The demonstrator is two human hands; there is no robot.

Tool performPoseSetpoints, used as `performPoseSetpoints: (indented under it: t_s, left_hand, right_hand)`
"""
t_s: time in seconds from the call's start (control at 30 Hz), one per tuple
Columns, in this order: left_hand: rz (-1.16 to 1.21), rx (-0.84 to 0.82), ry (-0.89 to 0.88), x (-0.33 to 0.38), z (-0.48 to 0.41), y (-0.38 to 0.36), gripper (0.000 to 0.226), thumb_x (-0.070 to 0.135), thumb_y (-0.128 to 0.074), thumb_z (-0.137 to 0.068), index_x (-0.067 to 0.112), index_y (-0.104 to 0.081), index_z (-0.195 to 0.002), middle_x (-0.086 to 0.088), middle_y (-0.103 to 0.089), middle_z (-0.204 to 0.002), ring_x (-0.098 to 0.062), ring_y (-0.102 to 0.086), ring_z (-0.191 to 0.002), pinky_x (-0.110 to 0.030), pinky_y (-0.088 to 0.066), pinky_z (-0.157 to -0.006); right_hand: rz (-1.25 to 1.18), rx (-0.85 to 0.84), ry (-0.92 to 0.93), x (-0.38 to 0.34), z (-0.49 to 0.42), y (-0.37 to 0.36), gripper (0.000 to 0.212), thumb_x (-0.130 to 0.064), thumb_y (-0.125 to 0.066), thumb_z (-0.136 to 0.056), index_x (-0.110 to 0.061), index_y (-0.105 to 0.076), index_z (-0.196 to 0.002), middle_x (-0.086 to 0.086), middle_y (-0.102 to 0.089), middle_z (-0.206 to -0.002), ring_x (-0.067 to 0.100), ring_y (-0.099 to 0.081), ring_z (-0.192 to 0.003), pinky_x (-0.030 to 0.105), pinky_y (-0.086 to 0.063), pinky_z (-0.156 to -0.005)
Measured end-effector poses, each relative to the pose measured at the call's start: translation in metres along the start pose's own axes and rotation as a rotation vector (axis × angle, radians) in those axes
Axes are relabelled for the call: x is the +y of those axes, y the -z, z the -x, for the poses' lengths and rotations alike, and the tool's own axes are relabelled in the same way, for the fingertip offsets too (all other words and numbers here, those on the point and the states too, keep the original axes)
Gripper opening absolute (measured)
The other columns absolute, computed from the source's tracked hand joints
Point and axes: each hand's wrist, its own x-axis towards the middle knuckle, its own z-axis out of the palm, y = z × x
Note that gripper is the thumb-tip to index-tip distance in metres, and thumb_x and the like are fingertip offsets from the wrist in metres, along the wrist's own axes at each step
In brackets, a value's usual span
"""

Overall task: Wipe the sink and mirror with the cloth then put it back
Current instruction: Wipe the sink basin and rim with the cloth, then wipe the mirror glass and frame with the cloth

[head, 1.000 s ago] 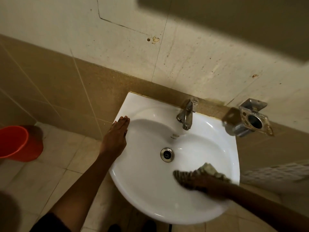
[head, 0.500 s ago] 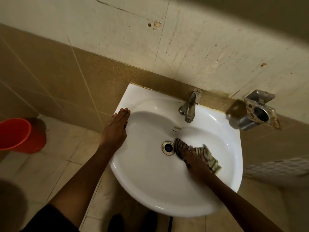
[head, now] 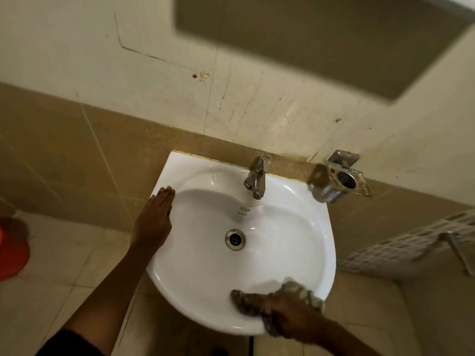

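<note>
While left hand (head: 154, 222) rests flat, right hand (head: 290, 317) presses cloth (head: 295, 291) at sink (head: 205, 291) rim.

No text, label, brand or number can be read. A small dark mark sits on the inner back wall of the sink (head: 295, 201) below the tap (head: 257, 176), too small and blurred to make out.
</note>
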Motion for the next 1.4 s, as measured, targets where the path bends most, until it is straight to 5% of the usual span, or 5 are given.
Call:
performPoseSetpoints:
  t_s: [0.13, 0.53, 0.77, 1.23, 1.4]
  left_hand:
    - [0.003, -0.022, 0.013, -0.002, -0.002, -0.002, 0.044, -0.005, -0.038, -0.097, -0.001, -0.040, -0.141, -0.015, -0.040, -0.150, -0.027, -0.031, -0.144, -0.040, -0.021, -0.120]
    - [-0.064, -0.054, -0.062, 0.016, 0.006, 0.001, 0.030, -0.001, -0.050, -0.092, -0.007, -0.061, -0.119, -0.026, -0.060, -0.128, -0.042, -0.053, -0.126, -0.055, -0.029, -0.114]
    - [0.765, -0.313, 0.364, 0.134, -0.001, 0.046, 0.052, 0.045, -0.039, -0.099, 0.010, -0.073, -0.079, -0.013, -0.074, -0.088, -0.025, -0.065, -0.063, -0.030, -0.050, -0.063]
    - [1.423, -0.569, -0.086, 0.259, -0.069, 0.143, 0.027, 0.006, -0.060, -0.081, 0.001, -0.060, -0.108, -0.011, -0.072, -0.096, -0.017, -0.071, -0.087, -0.023, -0.059, -0.073]
    - [1.330, -0.711, -0.032, 0.271, -0.083, 0.175, 0.018, 0.009, -0.060, -0.085, 0.004, -0.065, -0.101, -0.006, -0.076, -0.092, -0.015, -0.072, -0.087, -0.023, -0.059, -0.075]
  right_hand:
    - [0.523, -0.066, 0.248, 0.069, -0.047, 0.044, 0.043, -0.040, -0.041, -0.097, -0.038, -0.038, -0.140, -0.014, -0.033, -0.153, 0.011, -0.011, -0.147, 0.050, 0.003, -0.117]
    - [-0.432, 0.063, 0.413, -0.030, 0.027, -0.033, 0.021, -0.012, -0.044, -0.100, -0.018, -0.064, -0.106, -0.007, -0.067, -0.099, 0.005, -0.060, -0.096, 0.019, -0.044, -0.084]
    - [-1.153, 0.363, 0.309, -0.088, 0.005, 0.048, 0.024, -0.011, -0.033, -0.103, -0.011, -0.057, -0.106, 0.015, -0.066, -0.106, 0.023, -0.063, -0.092, 0.033, -0.050, -0.081]
    - [-1.015, 0.482, 0.830, -0.121, 0.019, 0.214, 0.066, -0.019, -0.067, -0.085, -0.046, -0.036, -0.137, -0.011, -0.025, -0.148, 0.018, -0.040, -0.129, 0.034, -0.041, -0.106]
    - [-1.196, 0.038, 0.697, -0.113, 0.026, 0.239, 0.067, -0.022, -0.075, -0.072, -0.011, -0.044, -0.131, 0.008, -0.073, -0.105, 0.021, -0.070, -0.094, 0.032, -0.057, -0.083]
